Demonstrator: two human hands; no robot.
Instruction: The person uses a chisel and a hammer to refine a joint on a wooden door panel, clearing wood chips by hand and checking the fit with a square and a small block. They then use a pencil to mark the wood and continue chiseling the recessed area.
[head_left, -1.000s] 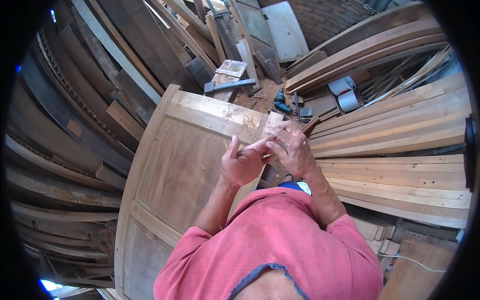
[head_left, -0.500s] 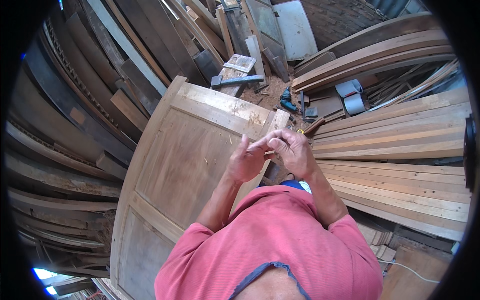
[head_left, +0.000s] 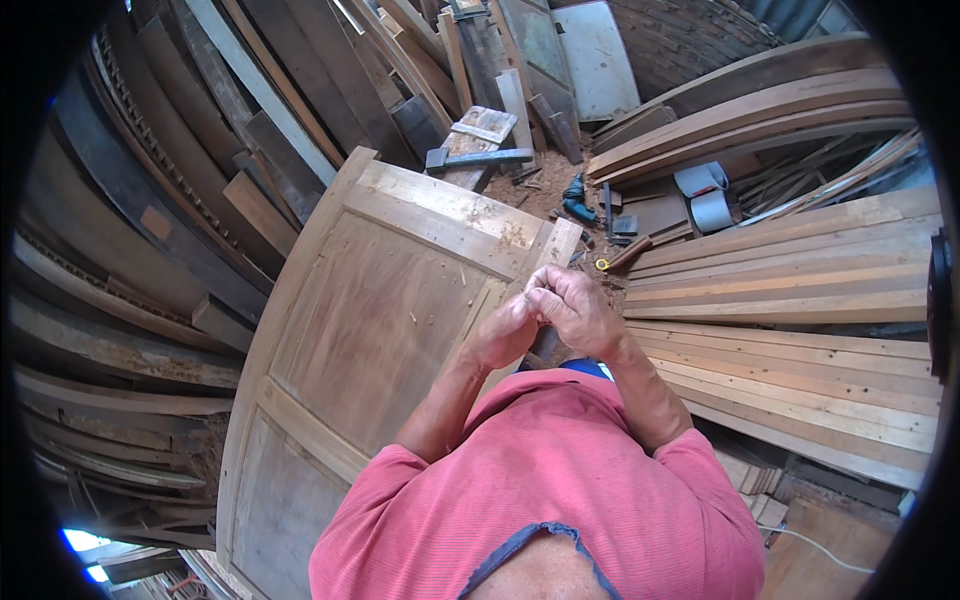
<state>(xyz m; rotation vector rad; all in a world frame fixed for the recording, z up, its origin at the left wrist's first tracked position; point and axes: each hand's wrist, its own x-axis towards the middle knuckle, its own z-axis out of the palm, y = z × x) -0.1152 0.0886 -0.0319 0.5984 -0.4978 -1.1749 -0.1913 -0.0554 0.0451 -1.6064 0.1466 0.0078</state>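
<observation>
My left hand [head_left: 503, 334] and my right hand [head_left: 578, 314] meet in front of my chest, their fingertips touching above the right edge of a panelled wooden door [head_left: 345, 325]. The right hand's thumb and fingers are pinched together. Curled in toward it, the left hand has its fingers pressed close. Anything held between them is too small or too hidden to make out. The door lies flat to my left, with wood shavings and dust scattered on its upper rail and panel.
Boards [head_left: 180, 200] lean densely along the left. Long planks [head_left: 790, 385] are stacked at the right. Beyond the door, a teal power drill [head_left: 577, 200], a yellow tape measure [head_left: 602, 264] and a bar clamp [head_left: 480, 158] lie among sawdust and offcuts.
My left hand's raised thumb and stretched fingers have folded in against the right hand. Both hands have drawn closer together, and the yellow tape measure shows more fully.
</observation>
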